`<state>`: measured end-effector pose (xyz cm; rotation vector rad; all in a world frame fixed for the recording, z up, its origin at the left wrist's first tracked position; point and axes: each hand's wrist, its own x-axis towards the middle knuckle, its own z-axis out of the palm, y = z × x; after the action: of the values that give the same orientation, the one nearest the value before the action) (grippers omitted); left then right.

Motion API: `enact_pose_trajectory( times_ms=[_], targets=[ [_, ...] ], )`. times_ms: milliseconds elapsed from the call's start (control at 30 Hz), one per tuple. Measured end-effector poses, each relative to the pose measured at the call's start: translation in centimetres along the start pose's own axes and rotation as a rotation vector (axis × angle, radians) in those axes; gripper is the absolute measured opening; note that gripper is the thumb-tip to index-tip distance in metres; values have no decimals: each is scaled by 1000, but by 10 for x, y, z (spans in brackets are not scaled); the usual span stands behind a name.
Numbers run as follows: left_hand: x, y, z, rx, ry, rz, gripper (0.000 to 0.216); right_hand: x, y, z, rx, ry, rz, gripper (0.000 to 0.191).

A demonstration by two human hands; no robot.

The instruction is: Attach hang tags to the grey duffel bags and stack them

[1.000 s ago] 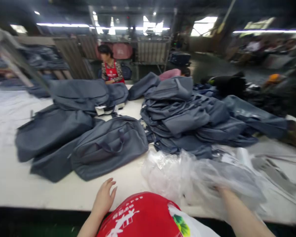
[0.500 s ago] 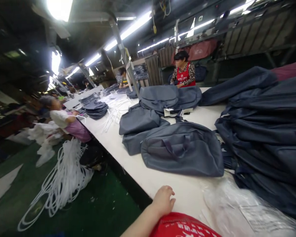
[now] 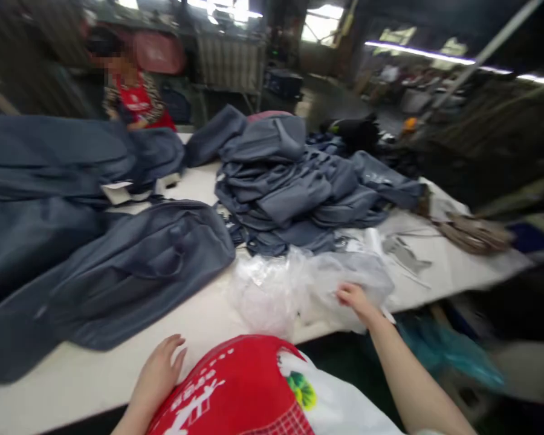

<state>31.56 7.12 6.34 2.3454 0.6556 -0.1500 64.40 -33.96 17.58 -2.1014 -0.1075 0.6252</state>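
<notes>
My left hand (image 3: 160,367) is at the table's near edge beside my red apron (image 3: 229,386). Its fingers are loosely bent and apart, with nothing in them. My right hand (image 3: 354,299) reaches over a stack of clear plastic bags (image 3: 317,284) at the table's front. Its fingers are curled together on the plastic; blur hides the exact hold. Left of the plastic lies a dark blue-grey backpack (image 3: 140,272) with a loop handle. Behind the plastic rises a heap of more such backpacks (image 3: 294,187).
Further backpacks (image 3: 36,181) fill the table's left side, some with white tags. A co-worker in a red apron (image 3: 138,99) is across the table. Brown strap-like material (image 3: 474,232) lies at the right end; bluish plastic (image 3: 457,350) hangs below the edge.
My view has swung right, so the backpacks now appear further left. My right hand has come into view, over the clear plastic bags. My left hand still rests near the table edge.
</notes>
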Motion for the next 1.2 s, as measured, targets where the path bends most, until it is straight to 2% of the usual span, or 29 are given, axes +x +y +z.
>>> enact_pose_trajectory(
  times_ms=[33,100,200,267,333,400,433,500,567,667,767,933,1100,1200],
  targets=[
    [7,-3,5,-3,26,51,40,-20,7,-16,60,-19,21,38],
    [20,1,10,-23,10,140,40,-47,10,-31,203,-76,14,53],
    [29,42,-3,-61,-25,260,42,-65,-7,-24,374,-145,-50,64],
    [29,87,-24,-92,-56,338,48,-69,-29,-4,500,-249,-119,66],
    [26,136,-48,-143,-80,440,60,-72,-56,23,713,-475,-240,65],
    [26,180,-64,-288,-221,561,82,-72,-86,55,952,-773,-358,58],
    [27,197,-68,-411,-326,602,85,-71,-100,70,1039,-900,-396,53],
    [32,221,-67,-673,-521,556,88,-67,-125,97,1113,-1050,-432,46],
    [38,233,-60,-897,-545,389,85,-60,-146,117,1117,-1085,-453,43],
    [44,234,-49,-1170,-491,143,84,-48,-165,130,1107,-1004,-461,44],
    [44,225,-46,-1289,-425,24,88,-37,-172,135,1176,-895,-392,46],
    [42,202,-52,-1284,-169,-2,97,-21,-169,151,1245,-740,-253,43],
    [46,170,-72,-1194,203,-17,99,-9,-157,169,997,-552,-194,41],
    [45,155,-88,-1191,348,-64,94,-6,-153,182,918,-544,-194,38]
  ],
)
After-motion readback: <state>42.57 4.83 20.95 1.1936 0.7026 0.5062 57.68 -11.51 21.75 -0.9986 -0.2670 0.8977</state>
